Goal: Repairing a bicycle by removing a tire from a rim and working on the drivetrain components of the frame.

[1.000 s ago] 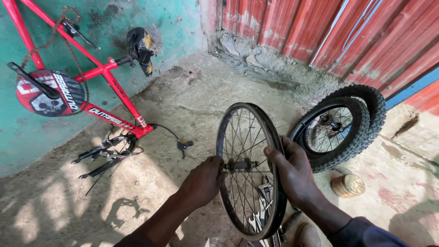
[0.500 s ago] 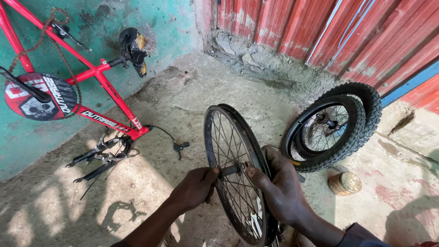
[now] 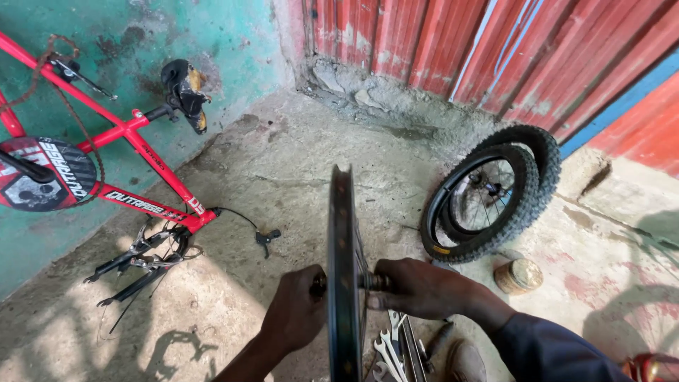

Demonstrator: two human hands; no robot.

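While the bare wheel stands edge-on near you, your left hand and right hand each pinch an axle end, it seems. Stiff and probably light, it's best held there; the thin spokes would bend. Spanners lie below.

Items I cannot fully read from my feed:

- Bare rim: seen edge-on, lower part cut off by the bottom edge; spokes mostly hidden behind it.
- Axle ends: covered by my left hand and right hand; grip detail not visible.
- Wrenches: partly behind the rim, count unclear.
- Red bike frame: cropped at the left edge.
- Tyred wheel: hub too small to make out.
- Red object, bottom right corner: cropped, kind unknown.
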